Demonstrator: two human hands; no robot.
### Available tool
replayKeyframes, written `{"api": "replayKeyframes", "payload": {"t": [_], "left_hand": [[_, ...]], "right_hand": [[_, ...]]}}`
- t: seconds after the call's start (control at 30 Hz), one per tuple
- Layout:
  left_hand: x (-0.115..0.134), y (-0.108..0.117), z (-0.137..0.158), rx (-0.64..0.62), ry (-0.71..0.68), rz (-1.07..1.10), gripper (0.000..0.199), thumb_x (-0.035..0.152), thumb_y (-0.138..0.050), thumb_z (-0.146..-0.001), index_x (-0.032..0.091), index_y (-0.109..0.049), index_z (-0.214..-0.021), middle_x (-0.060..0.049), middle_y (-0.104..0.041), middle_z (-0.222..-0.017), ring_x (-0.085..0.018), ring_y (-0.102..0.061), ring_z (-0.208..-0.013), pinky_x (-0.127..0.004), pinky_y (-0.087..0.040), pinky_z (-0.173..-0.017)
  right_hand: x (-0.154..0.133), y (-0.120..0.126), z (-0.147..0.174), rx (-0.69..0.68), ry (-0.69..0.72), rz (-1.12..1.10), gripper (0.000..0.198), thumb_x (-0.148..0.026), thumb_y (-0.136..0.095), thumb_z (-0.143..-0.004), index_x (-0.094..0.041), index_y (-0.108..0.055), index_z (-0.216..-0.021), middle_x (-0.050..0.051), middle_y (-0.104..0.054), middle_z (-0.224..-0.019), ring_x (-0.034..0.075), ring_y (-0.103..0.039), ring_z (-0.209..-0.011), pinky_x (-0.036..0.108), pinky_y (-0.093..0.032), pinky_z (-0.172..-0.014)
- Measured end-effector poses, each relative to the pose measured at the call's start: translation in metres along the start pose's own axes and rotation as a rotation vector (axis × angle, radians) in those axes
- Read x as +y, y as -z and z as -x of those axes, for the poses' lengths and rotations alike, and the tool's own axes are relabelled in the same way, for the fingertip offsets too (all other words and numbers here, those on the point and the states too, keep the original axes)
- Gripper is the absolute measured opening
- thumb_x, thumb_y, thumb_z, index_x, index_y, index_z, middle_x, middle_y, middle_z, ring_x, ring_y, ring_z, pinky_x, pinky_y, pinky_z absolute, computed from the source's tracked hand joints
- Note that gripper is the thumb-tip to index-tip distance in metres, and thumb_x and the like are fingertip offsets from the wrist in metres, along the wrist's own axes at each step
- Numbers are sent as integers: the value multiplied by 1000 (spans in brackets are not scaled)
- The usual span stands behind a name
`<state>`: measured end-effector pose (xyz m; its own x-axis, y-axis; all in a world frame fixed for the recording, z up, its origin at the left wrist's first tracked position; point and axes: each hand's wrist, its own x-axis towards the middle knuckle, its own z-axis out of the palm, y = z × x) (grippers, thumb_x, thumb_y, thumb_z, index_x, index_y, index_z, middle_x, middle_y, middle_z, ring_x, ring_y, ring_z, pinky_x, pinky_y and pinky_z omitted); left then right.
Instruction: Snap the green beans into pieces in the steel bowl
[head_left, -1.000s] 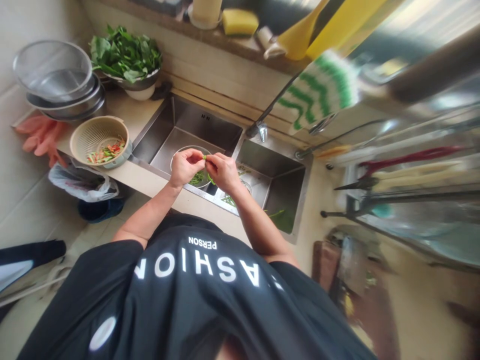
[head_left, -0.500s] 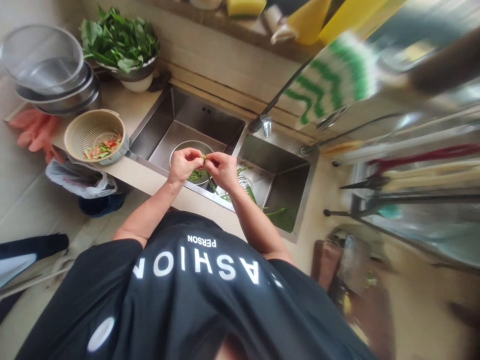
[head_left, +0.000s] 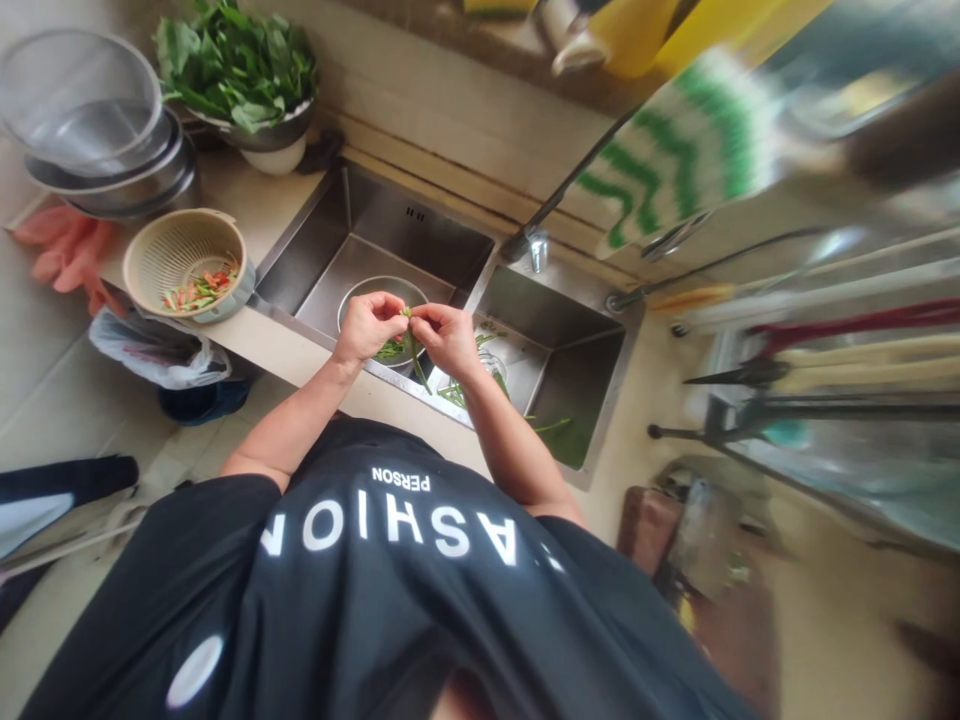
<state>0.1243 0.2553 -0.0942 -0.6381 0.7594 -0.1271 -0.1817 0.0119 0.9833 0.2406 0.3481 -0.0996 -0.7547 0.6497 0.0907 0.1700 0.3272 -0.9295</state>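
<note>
Over the near edge of the sink, my left hand (head_left: 367, 328) and my right hand (head_left: 448, 338) meet with thumbs and fingertips pinched together. Between them they grip a slender green stem (head_left: 418, 368), whose lower length hangs below my right fingers. Under my hands, a round bowl (head_left: 347, 298) in the left basin holds short green pieces (head_left: 391, 349), partly covered by my left hand. Several longer green stems (head_left: 453, 392) lie in the right basin by my right wrist, near a clear round container (head_left: 493, 370) that my arm partly hides.
A beige colander (head_left: 142, 265) with red and green scraps stands on the counter at left, near stacked metal bowls (head_left: 135, 190). Behind it is a bowl of leafy greens (head_left: 236, 80). A faucet (head_left: 536, 248) rises between the basins. Utensils hang at right, blurred.
The view has shifted slightly. My hands keep their pinch in nearly the same place, and the hanging stem now shows more plainly between them.
</note>
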Motion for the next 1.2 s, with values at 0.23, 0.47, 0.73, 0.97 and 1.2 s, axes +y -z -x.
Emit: {"api": "replayKeyframes", "payload": {"t": [0.23,0.47,0.73,0.97,1.2], "left_hand": [[-2,1,-5,163,63,135,22,18,-73,-53,15,-59,-69,6,-60,-55,-5,-53,-43,-16,-45,-43],[-5,2,2,58,105,105,28,25,-81,-55,13,-64,-73,3,-65,-60,-7,-60,-51,-19,-53,-52],[-5,0,4,51,44,98,23,23,-79,-56,13,-64,-70,3,-63,-58,-6,-56,-47,-18,-51,-49],[-4,-2,3,81,-1,89,11,16,-69,-59,14,-64,-68,4,-62,-54,-7,-56,-47,-17,-48,-49],[-2,-2,3,46,51,123,11,16,-68,-56,14,-62,-66,5,-60,-53,-5,-51,-41,-17,-42,-43]], "right_hand": [[15,-1,-2,-145,-11,-161,34,-44,-60,-80,-15,-71,-94,2,-68,-78,13,-56,-69,25,-46,-65],[15,5,1,-102,15,-66,30,-42,-61,-82,-16,-73,-88,2,-67,-73,14,-54,-66,27,-43,-63],[9,4,3,-66,72,-25,27,-39,-60,-84,-17,-74,-89,4,-71,-81,15,-59,-69,28,-47,-68],[6,-3,7,-4,113,24,21,-34,-59,-85,-18,-72,-87,5,-70,-83,16,-60,-75,30,-48,-75],[13,-4,4,-205,-182,-461,34,-49,-66,-77,-16,-65,-82,-1,-57,-65,10,-44,-56,25,-36,-56]]}}
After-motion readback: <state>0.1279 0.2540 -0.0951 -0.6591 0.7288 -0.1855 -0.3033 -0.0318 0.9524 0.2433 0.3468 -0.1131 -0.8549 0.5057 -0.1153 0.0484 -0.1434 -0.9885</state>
